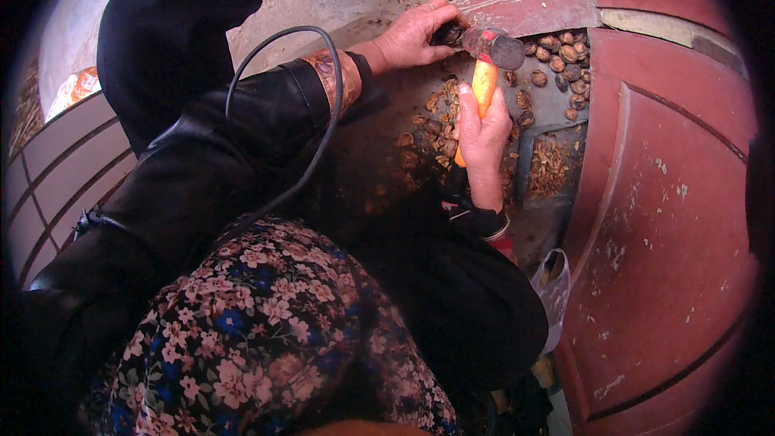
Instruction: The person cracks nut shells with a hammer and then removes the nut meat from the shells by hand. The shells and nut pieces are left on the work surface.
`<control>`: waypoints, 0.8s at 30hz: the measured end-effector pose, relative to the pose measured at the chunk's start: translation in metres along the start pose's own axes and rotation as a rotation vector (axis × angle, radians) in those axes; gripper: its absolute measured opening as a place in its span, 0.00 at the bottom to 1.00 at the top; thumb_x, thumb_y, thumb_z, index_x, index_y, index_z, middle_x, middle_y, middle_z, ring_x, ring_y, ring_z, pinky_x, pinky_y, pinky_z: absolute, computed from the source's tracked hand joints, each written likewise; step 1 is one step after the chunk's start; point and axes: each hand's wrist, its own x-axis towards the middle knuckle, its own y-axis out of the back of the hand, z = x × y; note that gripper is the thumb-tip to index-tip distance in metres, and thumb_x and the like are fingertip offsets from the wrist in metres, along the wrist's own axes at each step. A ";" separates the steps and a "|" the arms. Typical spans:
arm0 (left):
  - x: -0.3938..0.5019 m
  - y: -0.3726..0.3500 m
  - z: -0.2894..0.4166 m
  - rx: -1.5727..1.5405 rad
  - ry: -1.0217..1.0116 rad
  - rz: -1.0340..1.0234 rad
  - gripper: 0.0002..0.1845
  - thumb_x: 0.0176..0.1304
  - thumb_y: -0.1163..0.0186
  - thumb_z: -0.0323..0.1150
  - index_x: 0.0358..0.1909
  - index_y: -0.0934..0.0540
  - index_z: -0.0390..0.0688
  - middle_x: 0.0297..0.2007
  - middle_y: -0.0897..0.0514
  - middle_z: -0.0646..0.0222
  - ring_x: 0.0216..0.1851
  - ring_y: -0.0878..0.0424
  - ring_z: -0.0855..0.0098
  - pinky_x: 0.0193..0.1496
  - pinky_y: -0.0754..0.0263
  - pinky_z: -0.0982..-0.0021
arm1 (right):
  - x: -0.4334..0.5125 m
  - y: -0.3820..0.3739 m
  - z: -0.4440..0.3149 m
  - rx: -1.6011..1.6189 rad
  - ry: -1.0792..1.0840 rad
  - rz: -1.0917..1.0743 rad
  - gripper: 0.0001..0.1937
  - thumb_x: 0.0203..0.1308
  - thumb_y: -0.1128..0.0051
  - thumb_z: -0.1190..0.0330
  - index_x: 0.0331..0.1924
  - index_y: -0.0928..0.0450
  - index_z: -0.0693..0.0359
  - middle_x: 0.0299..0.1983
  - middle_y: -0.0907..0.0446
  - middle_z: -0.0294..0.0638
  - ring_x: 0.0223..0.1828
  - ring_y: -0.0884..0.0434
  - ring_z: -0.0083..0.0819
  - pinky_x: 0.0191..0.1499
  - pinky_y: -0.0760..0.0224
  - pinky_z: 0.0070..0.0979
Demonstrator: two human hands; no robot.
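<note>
My right hand (486, 133) grips a hammer (484, 82) by its orange handle. The dark metal head, marked with red, is up beside the fingertips of my left hand (418, 36). Between that hand's thumb and fingers is a dark rounded lump (448, 34), partly hidden; I cannot tell for certain whether it is a walnut. Cracked walnut shells (445, 103) and some whole nuts lie scattered on the floor below and left of the hammer. Several whole walnuts (563, 60) are gathered to the right of the hammer head.
A reddish panelled board (672, 206) with chipped paint takes up the right side. Beside it is a grey-edged compartment with broken walnut pieces (548, 166). A clear plastic bag (552, 297) hangs nearer to me. A black cable (336, 91) loops over my left sleeve.
</note>
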 end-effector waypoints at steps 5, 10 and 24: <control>0.000 0.001 0.000 -0.043 0.025 -0.036 0.21 0.44 0.33 0.29 0.43 0.26 0.44 0.36 0.25 0.62 0.42 0.25 0.59 0.47 0.29 0.65 | 0.001 -0.002 0.007 0.041 -0.033 -0.010 0.18 0.56 0.40 0.59 0.37 0.28 0.68 0.25 0.23 0.55 0.28 0.21 0.51 0.31 0.30 0.38; 0.001 0.001 0.000 -0.114 0.058 -0.026 0.21 0.44 0.33 0.29 0.43 0.26 0.44 0.37 0.23 0.63 0.43 0.24 0.61 0.47 0.29 0.66 | -0.002 0.000 0.001 0.099 0.004 0.037 0.19 0.56 0.41 0.58 0.37 0.29 0.68 0.27 0.23 0.56 0.30 0.21 0.52 0.32 0.30 0.39; 0.005 -0.001 0.005 -0.265 0.123 0.007 0.20 0.48 0.33 0.29 0.45 0.25 0.43 0.37 0.21 0.64 0.40 0.22 0.68 0.47 0.27 0.70 | -0.024 0.030 -0.008 0.306 -0.102 0.068 0.11 0.60 0.43 0.68 0.41 0.29 0.64 0.18 0.29 0.33 0.16 0.30 0.20 0.18 0.37 0.23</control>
